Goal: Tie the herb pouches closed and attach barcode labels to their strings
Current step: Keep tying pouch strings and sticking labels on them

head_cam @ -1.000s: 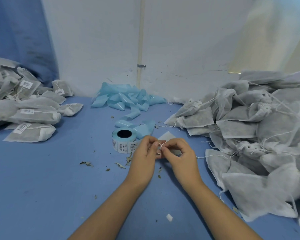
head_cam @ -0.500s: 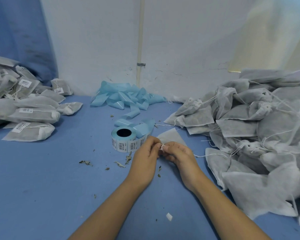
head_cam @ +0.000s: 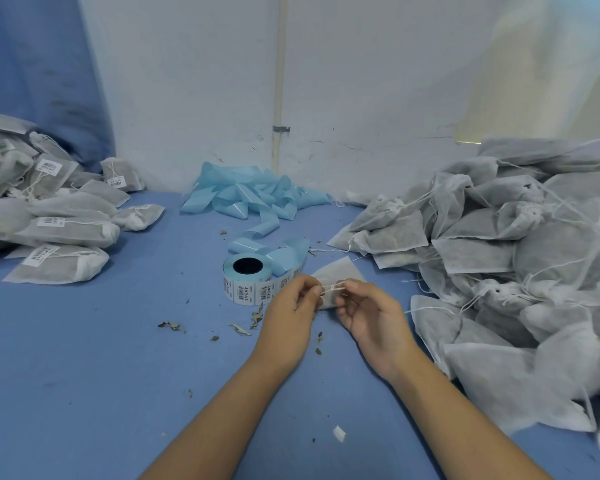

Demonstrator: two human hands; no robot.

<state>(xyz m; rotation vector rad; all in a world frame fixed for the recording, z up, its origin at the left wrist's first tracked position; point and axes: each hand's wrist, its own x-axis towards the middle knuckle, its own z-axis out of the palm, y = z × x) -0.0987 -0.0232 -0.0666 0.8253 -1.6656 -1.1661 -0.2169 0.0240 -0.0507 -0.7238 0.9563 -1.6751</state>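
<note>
A white herb pouch [head_cam: 338, 271] lies on the blue table just beyond my hands. Its white drawstring [head_cam: 333, 289] runs taut between them. My left hand [head_cam: 291, 308] pinches one end of the string between thumb and forefinger. My right hand [head_cam: 371, 311] pinches the other end, palm turned up, a short way to the right. A roll of barcode labels [head_cam: 248, 282] stands just left of my left hand, with blue backing tape trailing from it.
A large heap of untied pouches [head_cam: 520, 265] fills the right side. Labelled, tied pouches [head_cam: 56, 220] are stacked at the left. Spent blue backing tape [head_cam: 253, 195] is piled against the back wall. Herb crumbs [head_cam: 172, 325] and a paper scrap [head_cam: 339, 434] lie on the table [head_cam: 101, 375].
My hands, pressed together over the string before, have drawn apart sideways, stretching the string between them. More of the pouch shows behind them.
</note>
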